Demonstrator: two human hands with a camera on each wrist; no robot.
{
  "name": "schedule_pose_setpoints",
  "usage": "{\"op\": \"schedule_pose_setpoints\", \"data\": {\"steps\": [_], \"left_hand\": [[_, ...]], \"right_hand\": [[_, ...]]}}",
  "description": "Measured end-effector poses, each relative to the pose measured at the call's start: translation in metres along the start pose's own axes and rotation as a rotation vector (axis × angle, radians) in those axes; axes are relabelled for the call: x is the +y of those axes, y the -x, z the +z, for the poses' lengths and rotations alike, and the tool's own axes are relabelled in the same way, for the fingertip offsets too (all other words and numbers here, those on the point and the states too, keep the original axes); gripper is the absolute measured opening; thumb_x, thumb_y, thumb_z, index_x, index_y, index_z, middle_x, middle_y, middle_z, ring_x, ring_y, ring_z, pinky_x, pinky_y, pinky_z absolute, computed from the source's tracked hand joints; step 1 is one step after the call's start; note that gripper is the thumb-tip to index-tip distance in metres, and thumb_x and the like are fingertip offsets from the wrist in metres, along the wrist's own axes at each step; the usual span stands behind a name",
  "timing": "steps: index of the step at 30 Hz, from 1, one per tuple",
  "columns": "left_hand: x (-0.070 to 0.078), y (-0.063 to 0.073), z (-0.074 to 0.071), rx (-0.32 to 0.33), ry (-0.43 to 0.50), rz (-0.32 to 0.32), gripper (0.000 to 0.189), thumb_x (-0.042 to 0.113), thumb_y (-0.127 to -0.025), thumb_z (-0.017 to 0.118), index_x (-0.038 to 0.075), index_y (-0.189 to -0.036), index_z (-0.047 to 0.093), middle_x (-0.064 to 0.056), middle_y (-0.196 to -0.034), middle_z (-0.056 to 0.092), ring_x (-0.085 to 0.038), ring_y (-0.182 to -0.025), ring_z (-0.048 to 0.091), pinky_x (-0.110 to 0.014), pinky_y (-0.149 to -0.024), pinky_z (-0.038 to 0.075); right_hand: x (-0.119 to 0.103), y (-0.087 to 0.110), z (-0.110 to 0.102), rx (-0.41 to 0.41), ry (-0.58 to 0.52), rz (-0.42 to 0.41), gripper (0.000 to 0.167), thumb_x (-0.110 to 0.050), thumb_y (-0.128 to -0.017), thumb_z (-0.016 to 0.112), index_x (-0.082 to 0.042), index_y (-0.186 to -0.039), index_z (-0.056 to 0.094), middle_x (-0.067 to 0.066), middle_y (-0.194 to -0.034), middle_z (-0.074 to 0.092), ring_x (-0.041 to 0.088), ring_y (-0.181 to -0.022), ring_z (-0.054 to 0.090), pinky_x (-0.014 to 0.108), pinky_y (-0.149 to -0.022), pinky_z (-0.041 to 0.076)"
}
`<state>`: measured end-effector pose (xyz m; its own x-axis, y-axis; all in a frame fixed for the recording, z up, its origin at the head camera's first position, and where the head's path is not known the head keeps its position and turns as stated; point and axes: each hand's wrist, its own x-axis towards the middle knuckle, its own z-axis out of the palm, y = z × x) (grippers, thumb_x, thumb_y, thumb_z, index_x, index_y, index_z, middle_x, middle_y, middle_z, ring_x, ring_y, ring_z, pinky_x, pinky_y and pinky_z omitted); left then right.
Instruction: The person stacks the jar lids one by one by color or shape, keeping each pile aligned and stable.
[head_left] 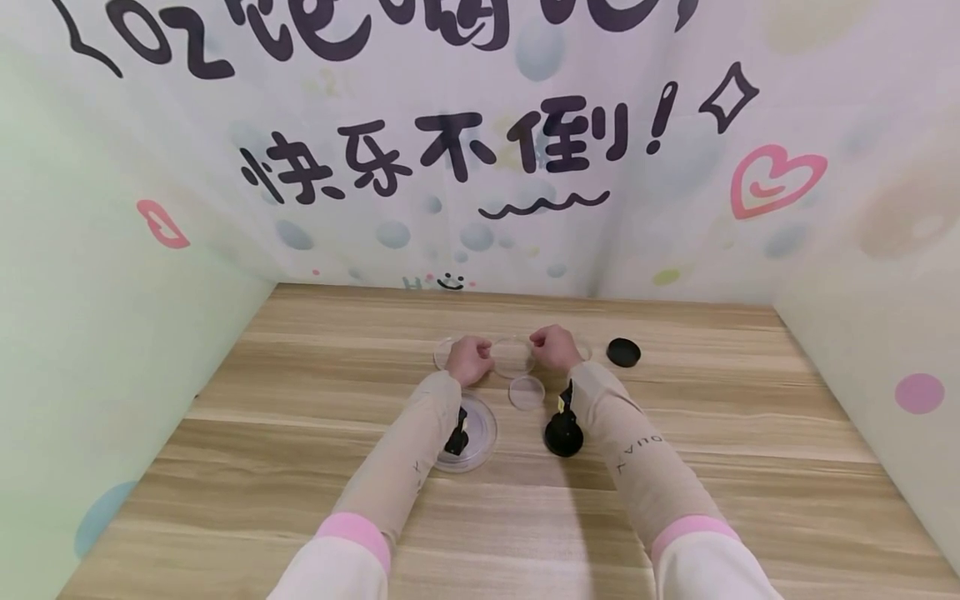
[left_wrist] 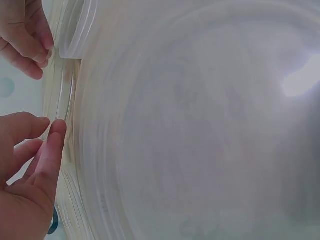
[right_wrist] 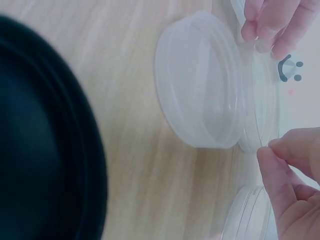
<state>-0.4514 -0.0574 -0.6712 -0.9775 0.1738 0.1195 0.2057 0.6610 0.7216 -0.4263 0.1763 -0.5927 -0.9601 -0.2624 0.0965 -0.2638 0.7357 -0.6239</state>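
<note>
Both hands are at the far middle of the table, on either side of a shallow clear round dish [head_left: 513, 358]. My left hand [head_left: 470, 361] pinches its left rim between thumb and fingers. On the opposite rim, the thumb and index finger of my right hand [head_left: 556, 347] pinch the edge; the right wrist view shows this right hand [right_wrist: 297, 177] close up. Just nearer than the held dish stands a smaller, deeper clear dish [right_wrist: 200, 82]. Whether the held dish touches the table I cannot tell.
A large clear dish [left_wrist: 210, 130] lies under my left forearm. Near my right wrist is a black round dish [right_wrist: 35, 145]; another black one [head_left: 623, 352] lies farther right. Clear round dishes [head_left: 442, 353] sit beside both hands. A printed cloth [head_left: 525, 242] stands behind the table.
</note>
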Motion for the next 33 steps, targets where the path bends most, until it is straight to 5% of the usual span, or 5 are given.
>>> {"op": "schedule_pose_setpoints", "data": {"steps": [6, 12, 25, 29, 33], "left_hand": [[0.020, 0.010, -0.012, 0.003, 0.010, -0.050, 0.034, 0.022, -0.066, 0.069, 0.020, -0.100, 0.065, 0.013, -0.078, 0.060, -0.003, -0.074, 0.057, -0.023, -0.068, 0.046], [-0.018, -0.012, 0.011, 0.016, 0.004, -0.025, 0.033, 0.027, -0.064, 0.069, 0.031, -0.096, 0.064, 0.017, -0.077, 0.060, -0.001, -0.074, 0.056, -0.025, -0.068, 0.045], [0.082, 0.057, -0.062, -0.044, 0.058, 0.011, 0.033, 0.015, -0.073, 0.065, 0.009, -0.105, 0.065, 0.000, -0.086, 0.066, -0.011, -0.081, 0.059, -0.022, -0.070, 0.046], [0.053, 0.038, -0.039, -0.006, 0.020, -0.015, 0.035, 0.017, -0.069, 0.066, 0.013, -0.104, 0.065, 0.006, -0.082, 0.064, -0.008, -0.079, 0.058, -0.023, -0.069, 0.046], [-0.007, -0.001, 0.002, -0.002, 0.022, -0.044, 0.036, 0.024, -0.066, 0.070, 0.026, -0.102, 0.064, 0.014, -0.081, 0.062, -0.004, -0.080, 0.057, -0.027, -0.072, 0.046]], "right_hand": [[-0.023, 0.011, -0.012, -0.033, 0.001, 0.030, 0.028, -0.011, -0.077, 0.059, -0.004, -0.103, 0.065, 0.008, -0.091, 0.064, 0.016, -0.081, 0.057, 0.026, -0.067, 0.047], [-0.071, 0.036, -0.038, -0.083, -0.006, 0.086, 0.029, -0.010, -0.080, 0.058, 0.001, -0.106, 0.062, 0.012, -0.096, 0.063, 0.022, -0.088, 0.058, 0.030, -0.075, 0.047], [0.087, -0.055, 0.051, -0.076, 0.032, 0.041, 0.032, -0.026, -0.076, 0.064, -0.016, -0.106, 0.065, -0.002, -0.094, 0.062, 0.013, -0.084, 0.056, 0.030, -0.069, 0.048], [0.116, -0.069, 0.064, -0.056, -0.015, 0.026, 0.030, -0.034, -0.072, 0.066, -0.027, -0.101, 0.064, -0.009, -0.090, 0.060, 0.009, -0.081, 0.055, 0.028, -0.066, 0.047], [0.080, -0.050, 0.044, -0.067, -0.018, 0.049, 0.030, -0.025, -0.075, 0.064, -0.019, -0.105, 0.064, -0.004, -0.091, 0.061, 0.012, -0.082, 0.055, 0.028, -0.067, 0.047]]}}
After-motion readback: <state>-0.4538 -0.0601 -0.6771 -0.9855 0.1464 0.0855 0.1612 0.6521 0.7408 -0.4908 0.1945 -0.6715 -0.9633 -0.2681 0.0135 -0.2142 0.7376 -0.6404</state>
